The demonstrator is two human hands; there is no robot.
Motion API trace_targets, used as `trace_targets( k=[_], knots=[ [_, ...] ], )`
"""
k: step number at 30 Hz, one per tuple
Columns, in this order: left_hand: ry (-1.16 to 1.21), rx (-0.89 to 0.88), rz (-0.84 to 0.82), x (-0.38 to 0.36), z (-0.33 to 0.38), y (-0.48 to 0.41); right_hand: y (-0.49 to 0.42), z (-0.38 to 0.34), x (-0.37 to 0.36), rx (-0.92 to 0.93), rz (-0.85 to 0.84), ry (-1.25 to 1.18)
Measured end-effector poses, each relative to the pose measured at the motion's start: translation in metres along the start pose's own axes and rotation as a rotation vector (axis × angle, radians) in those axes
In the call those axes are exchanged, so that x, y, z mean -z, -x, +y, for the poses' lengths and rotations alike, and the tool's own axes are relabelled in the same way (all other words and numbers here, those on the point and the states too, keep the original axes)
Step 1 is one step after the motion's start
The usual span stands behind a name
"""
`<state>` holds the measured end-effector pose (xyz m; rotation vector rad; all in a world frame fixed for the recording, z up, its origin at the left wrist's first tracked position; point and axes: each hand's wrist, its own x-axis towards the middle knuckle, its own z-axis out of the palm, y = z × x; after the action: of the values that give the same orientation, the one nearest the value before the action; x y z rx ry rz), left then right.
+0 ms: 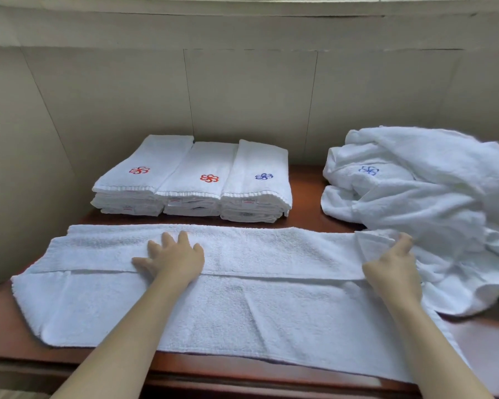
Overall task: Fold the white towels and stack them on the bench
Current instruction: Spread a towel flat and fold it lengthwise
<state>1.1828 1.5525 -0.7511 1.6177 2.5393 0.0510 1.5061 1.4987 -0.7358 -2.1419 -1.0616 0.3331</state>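
The right hand (392, 269) has its grip closed in a pinch on the right end of the towel (213, 306), thumb and fingers gathering a raised corner of the cloth, likely so that this end can be lifted and carried over. The left hand (172, 259) lies flat with straight, spread fingers on the upper layer of the same towel, holding nothing; it seems to press the fold down so the cloth does not slide while the other end is raised.

The towel lies lengthwise across the front of the bench (18, 338), already folded once along its length: the edge of the top layer runs as a seam across the middle, just under both hands. My judgement is that the lengthwise fold is done and the crosswise folds are not yet made.

Behind it, against the wall, three stacks of folded towels (193, 180) stand side by side and touching, each top piece showing an embroidered flower, two red and one blue. They sit apart from the working towel, which leaves the front free for folding. To the right, a loose heap of unfolded towels (432, 197) touches or overlaps the right end of the spread towel, within reach of the right hand; one piece shows a blue flower.

The bench is reddish-brown wood with a glossy top. The wall (242, 96) behind is plain beige panelling with thin vertical joints, topped by a ledge.
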Motion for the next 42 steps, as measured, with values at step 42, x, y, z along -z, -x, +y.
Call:
trace_targets(
  k=[42],
  knots=[
    [0.040, -0.518, -0.076, -0.013, 0.036, 0.006, -0.037, -0.001, 0.011, 0.066, -0.032, 0.064]
  ],
)
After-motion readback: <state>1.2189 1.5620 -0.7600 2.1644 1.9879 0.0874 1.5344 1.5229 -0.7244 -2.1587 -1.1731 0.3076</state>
